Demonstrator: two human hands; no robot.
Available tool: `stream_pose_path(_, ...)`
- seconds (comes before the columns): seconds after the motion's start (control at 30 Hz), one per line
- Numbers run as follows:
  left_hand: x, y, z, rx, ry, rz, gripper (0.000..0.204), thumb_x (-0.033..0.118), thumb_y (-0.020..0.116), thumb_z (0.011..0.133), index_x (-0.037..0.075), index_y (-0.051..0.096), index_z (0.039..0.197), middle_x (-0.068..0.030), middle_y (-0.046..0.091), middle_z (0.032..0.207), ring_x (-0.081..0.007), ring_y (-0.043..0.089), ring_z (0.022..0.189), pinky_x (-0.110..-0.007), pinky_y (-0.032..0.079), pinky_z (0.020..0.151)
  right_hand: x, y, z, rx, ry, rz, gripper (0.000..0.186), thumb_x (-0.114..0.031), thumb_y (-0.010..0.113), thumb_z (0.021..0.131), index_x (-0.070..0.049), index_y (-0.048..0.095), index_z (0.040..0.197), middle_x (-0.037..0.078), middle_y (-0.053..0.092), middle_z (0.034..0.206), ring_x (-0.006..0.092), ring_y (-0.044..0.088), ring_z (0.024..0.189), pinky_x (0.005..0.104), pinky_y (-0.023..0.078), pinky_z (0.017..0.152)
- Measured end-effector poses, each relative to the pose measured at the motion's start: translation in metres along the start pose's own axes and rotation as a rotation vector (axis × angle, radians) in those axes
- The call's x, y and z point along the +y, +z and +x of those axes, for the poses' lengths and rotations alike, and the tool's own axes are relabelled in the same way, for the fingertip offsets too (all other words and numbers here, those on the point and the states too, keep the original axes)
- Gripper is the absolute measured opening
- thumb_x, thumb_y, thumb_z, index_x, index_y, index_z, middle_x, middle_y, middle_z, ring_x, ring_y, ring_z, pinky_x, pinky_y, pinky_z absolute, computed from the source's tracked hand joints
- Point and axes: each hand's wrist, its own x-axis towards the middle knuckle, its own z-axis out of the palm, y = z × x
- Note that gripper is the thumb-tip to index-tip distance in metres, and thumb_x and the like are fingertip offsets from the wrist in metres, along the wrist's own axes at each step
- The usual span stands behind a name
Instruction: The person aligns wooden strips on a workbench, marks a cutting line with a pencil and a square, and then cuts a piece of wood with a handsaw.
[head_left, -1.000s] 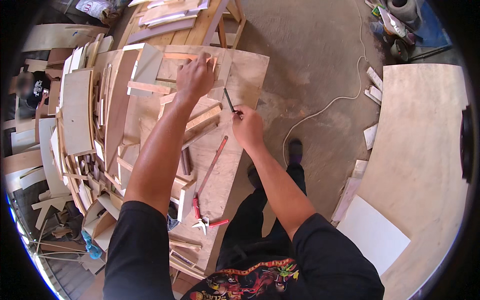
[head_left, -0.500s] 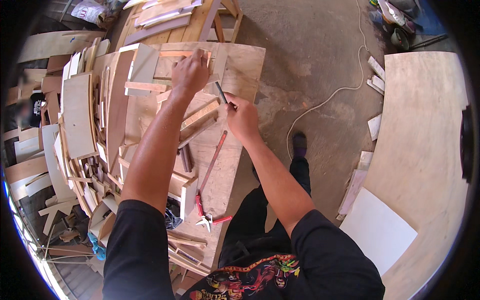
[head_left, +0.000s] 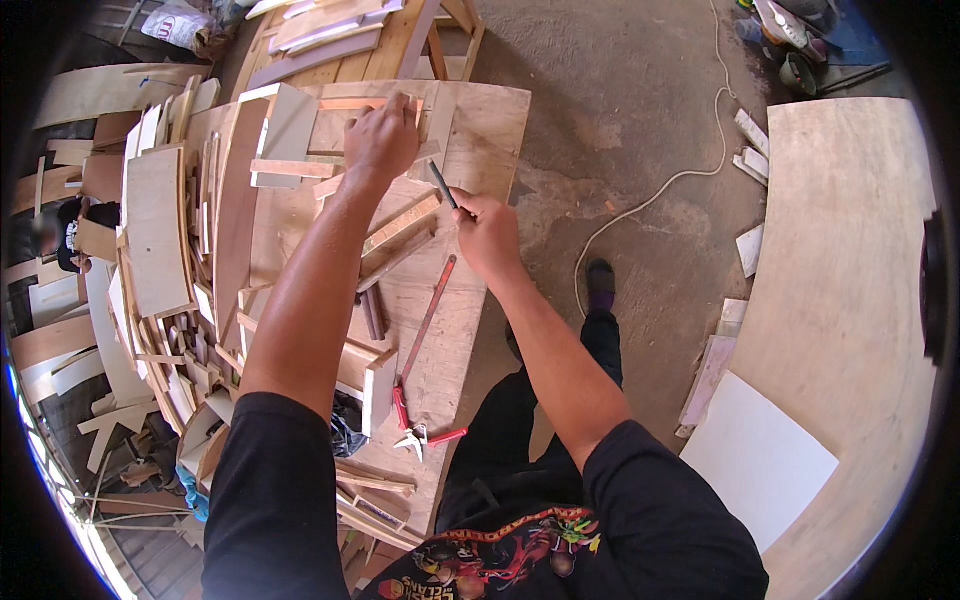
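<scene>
My left hand (head_left: 382,140) is curled over an orange wooden strip (head_left: 350,104) at the far part of the plywood bench top (head_left: 480,140); what its fingertips hold is hidden. Below and to the right, my right hand (head_left: 482,228) grips a thin dark stick-like tool (head_left: 440,180), whose tip points up-left toward a short pale strip beside my left hand. Wooden frame pieces (head_left: 398,222) lie between my forearms. A long rusty-red bar (head_left: 430,310) and red-handled clamp-like tools (head_left: 418,436) lie on the bench nearer my body.
Stacks of board offcuts (head_left: 160,230) crowd the left, where a co-worker (head_left: 72,232) in black is at work. A wooden table (head_left: 350,45) stands beyond the bench. On the right lie a large plywood sheet (head_left: 830,250) and a white panel (head_left: 755,470). A cable (head_left: 650,203) crosses the floor.
The whole view has shifted slightly, with both hands staying at about the same places on the bench. The co-worker at the left has shifted and now has a brown board beside them.
</scene>
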Motion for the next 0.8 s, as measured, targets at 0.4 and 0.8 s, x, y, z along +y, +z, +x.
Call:
stream_pose_path(0.4, 0.001, 0.001, -0.001, 0.02, -0.006, 0.014, 0.032, 0.037, 0.04, 0.106, 0.016, 0.063, 0.116, -0.0133, 0.076, 0.103, -0.0341, 0.067, 0.109, -0.053, 0.046, 0.094, 0.003, -0.007, -0.009, -0.021, 0.01, -0.027, 0.031, 0.001, 0.065, 0.092, -0.003, 0.073, 0.122, 0.021, 0.074, 0.095, 0.0251, 0.073, 0.078, 0.0334, 0.054, 0.072)
stream_pose_path(0.8, 0.002, 0.01, 0.003, 0.001, 0.003, 0.031, 0.033, 0.037, 0.042, 0.106, 0.016, 0.062, 0.122, -0.0139, 0.075, 0.108, -0.0344, 0.067, 0.11, -0.053, 0.046, 0.094, 0.011, -0.002, -0.002, -0.021, -0.056, -0.012, 0.034, 0.002, 0.065, 0.092, -0.005, 0.072, 0.124, 0.018, 0.074, 0.089, 0.0196, 0.068, 0.073, 0.0308, 0.052, 0.07)
